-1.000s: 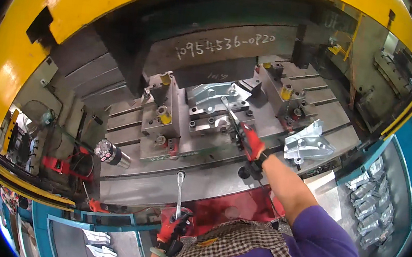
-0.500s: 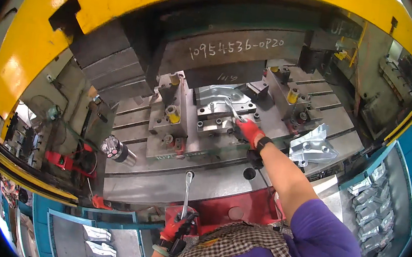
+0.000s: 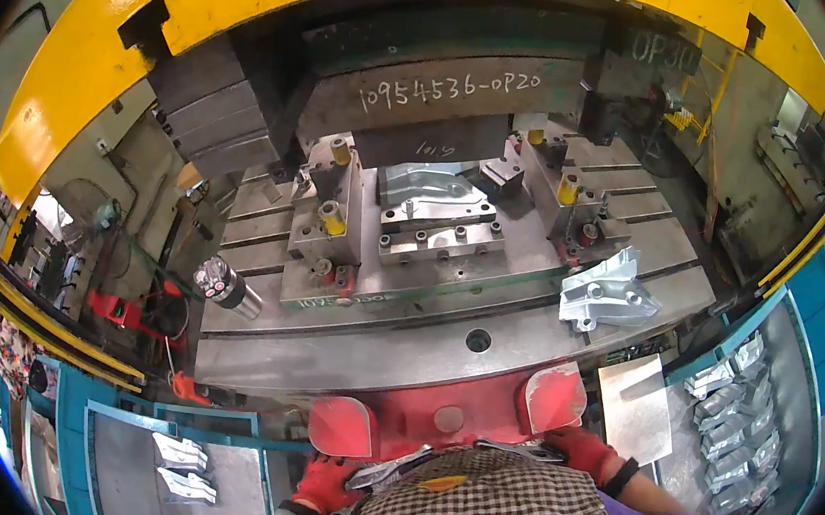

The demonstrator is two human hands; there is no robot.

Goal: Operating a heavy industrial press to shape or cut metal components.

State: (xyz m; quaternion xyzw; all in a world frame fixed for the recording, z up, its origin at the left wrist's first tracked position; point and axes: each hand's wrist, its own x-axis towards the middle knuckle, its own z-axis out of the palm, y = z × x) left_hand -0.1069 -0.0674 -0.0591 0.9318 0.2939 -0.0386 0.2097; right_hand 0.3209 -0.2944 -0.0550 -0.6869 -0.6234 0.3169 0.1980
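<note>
Just below a red guard (image 3: pixel 339 427), lower left of centre, is the left hand (image 3: pixel 326 483); a silvery part (image 3: pixel 435 190) rests on a die (image 3: pixel 441 251) mid-frame. Lower right of centre, the right hand (image 3: pixel 583 451) is beside a second guard (image 3: pixel 556 398); I cannot tell either grip.

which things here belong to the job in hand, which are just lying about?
Job, apparently:
left hand and right hand, at red console
shaped part on steel die
metal piece on bed

Lying about, apparently:
silver cylinder
pale flat sheet
</note>
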